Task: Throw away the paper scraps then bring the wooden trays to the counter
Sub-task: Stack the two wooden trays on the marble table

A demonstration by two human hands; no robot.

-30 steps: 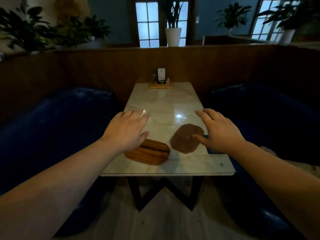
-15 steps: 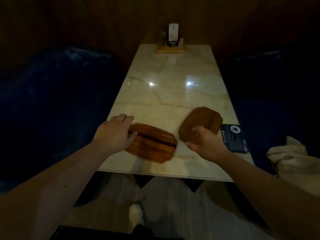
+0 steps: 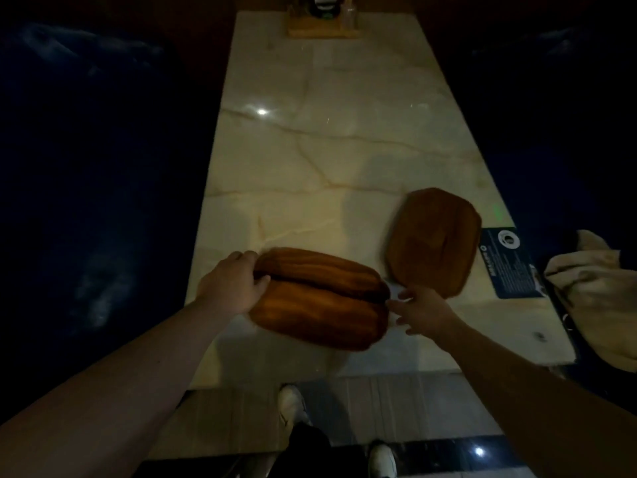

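dim light covers a marble table (image 3: pixel 344 150) that runs away from the person between dark blue seats (image 3: pixel 86 167), with a small wooden holder (image 3: pixel 322 27) at its far end. half a second ago the right hand lay on the near edge of the darker tray; now it has left that tray and sits at the right end of the striped one, and the view has dipped closer to the tabletop. the left hand (image 3: pixel 234 284) keeps its place, fingers curled over the left end of the striped wooden tray (image 3: pixel 319 298), thumb on top, so it holds that end. the right hand (image 3: pixel 422 310) is spread loosely, fingertips touching or just short of the tray's right end; whether it grips yet, i cannot tell. something pale shows just above its fingers, perhaps a paper scrap, too blurred to say.

this looks like both hands gathering the near tray, so the carrying step seems to be starting.

the striped tray lies near the table's front edge, long axis across the table, right end tipped slightly nearer the person. the darker wooden tray (image 3: pixel 436 239) lies just beyond and right of it, long axis pointing away and a little rightward, beside a dark printed card (image 3: pixel 510 263) at the table's right edge.
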